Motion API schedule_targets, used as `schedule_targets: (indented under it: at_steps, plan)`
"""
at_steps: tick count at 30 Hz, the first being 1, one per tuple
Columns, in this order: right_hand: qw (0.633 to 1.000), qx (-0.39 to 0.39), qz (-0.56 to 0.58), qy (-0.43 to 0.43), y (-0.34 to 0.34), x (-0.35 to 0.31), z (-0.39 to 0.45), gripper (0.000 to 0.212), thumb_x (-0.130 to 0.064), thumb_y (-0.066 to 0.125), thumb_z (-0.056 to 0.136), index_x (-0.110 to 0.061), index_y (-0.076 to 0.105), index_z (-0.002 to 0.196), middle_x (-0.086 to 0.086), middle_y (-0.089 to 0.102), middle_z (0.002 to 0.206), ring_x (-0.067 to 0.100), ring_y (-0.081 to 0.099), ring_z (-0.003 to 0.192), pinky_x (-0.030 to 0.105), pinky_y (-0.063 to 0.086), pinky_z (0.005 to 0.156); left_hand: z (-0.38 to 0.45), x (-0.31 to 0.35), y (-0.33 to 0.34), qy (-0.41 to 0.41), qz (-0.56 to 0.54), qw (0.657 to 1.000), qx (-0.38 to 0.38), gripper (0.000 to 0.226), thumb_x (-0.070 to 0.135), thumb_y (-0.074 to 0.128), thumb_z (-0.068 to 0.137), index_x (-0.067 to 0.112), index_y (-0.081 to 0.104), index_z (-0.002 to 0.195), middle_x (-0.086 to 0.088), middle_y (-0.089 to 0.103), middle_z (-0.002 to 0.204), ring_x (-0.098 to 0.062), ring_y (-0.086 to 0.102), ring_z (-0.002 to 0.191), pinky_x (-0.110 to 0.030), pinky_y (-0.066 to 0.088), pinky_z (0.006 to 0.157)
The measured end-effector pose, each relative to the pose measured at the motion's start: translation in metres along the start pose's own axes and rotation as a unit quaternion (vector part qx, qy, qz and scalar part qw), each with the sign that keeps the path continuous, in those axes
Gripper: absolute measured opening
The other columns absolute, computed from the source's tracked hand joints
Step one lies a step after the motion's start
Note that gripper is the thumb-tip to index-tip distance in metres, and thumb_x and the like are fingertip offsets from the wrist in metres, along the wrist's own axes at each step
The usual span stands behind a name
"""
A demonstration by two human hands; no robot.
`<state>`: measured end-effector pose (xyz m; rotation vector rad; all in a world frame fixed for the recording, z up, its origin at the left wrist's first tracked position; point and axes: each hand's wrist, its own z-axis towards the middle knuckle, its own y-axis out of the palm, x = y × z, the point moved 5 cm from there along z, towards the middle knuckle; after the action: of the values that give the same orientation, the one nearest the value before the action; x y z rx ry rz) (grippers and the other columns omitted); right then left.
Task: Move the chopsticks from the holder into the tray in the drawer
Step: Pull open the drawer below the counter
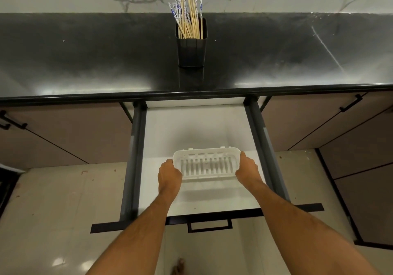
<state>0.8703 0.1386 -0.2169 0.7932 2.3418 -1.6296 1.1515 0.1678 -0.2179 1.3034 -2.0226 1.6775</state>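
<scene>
The drawer point(153, 130) stood pulled out below the black counter point(85, 62), its white floor bare apart from the white slotted tray point(205, 164) near its middle. The left hand point(169, 173) gripped the tray's end at 9 o'clock, fingers curled around the rim; the right hand point(246, 169) clasped the end at 3 o'clock likewise. Most fingertips were hidden behind the tray's edges. At 12 o'clock from the tray, well apart on the counter, stood the dark holder point(192, 49), upright, with the chopsticks point(189, 17) bunched inside, some plain wood, some white with blue patterning. Their lower ends were hidden by the holder's wall. Nothing lay between holder and drawer. Closed cupboard doors point(63, 134) flanked the drawer at 9 and 3 o'clock. Whether the tray rested on the drawer floor or was lifted could not be told.
</scene>
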Motion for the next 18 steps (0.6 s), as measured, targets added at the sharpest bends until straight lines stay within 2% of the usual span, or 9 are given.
schedule_targets:
  at_steps: [4,8,12,15,18]
  plan:
    - [1.000,0.003,0.000,0.015,-0.003,-0.001,-0.003,0.049,-0.005,0.061,0.095,-0.010,0.042,0.140,0.011,0.064,0.118,0.028,0.066,0.104,0.041,0.058,0.091,0.001,-0.001,-0.002,0.001,0.007,1.000,-0.006,0.015,0.011,0.063,0.095,0.007,0.063,0.110,-0.009,0.068,0.103,-0.022,0.068,0.090,-0.035,0.062,0.075]
    - [0.998,0.049,-0.027,-0.001,-0.028,-0.017,-0.010,0.048,-0.010,0.059,0.097,-0.009,0.038,0.141,0.014,0.057,0.131,0.029,0.058,0.116,0.036,0.052,0.092,0.003,0.016,-0.019,0.040,0.034,0.998,0.019,0.028,0.010,0.055,0.098,0.006,0.056,0.126,-0.011,0.063,0.118,-0.025,0.063,0.107,-0.033,0.057,0.088]
    - [0.994,0.081,-0.052,-0.048,-0.074,-0.050,-0.015,0.063,-0.017,0.056,0.100,-0.004,0.024,0.154,0.014,0.040,0.151,0.031,0.041,0.138,0.039,0.042,0.108,0.009,0.066,-0.054,0.120,0.061,0.990,0.050,0.035,0.013,0.048,0.101,0.004,0.051,0.134,-0.012,0.058,0.129,-0.026,0.056,0.118,-0.033,0.049,0.095]
    - [0.988,0.114,-0.056,-0.085,-0.118,-0.087,-0.018,0.062,-0.017,0.051,0.102,-0.003,0.022,0.155,0.015,0.040,0.151,0.031,0.042,0.137,0.038,0.040,0.111,0.015,0.115,-0.087,0.192,0.070,0.976,0.078,0.040,0.015,0.045,0.102,0.003,0.047,0.140,-0.014,0.056,0.136,-0.027,0.053,0.124,-0.035,0.045,0.102]
    - [0.979,0.152,-0.058,-0.127,-0.159,-0.123,-0.015,0.060,-0.019,0.046,0.104,-0.001,0.020,0.155,0.016,0.038,0.153,0.030,0.038,0.140,0.036,0.036,0.113,0.026,0.163,-0.121,0.226,0.058,0.968,0.098,0.044,0.018,0.046,0.102,0.005,0.044,0.144,-0.012,0.054,0.139,-0.027,0.052,0.127,-0.035,0.043,0.108]
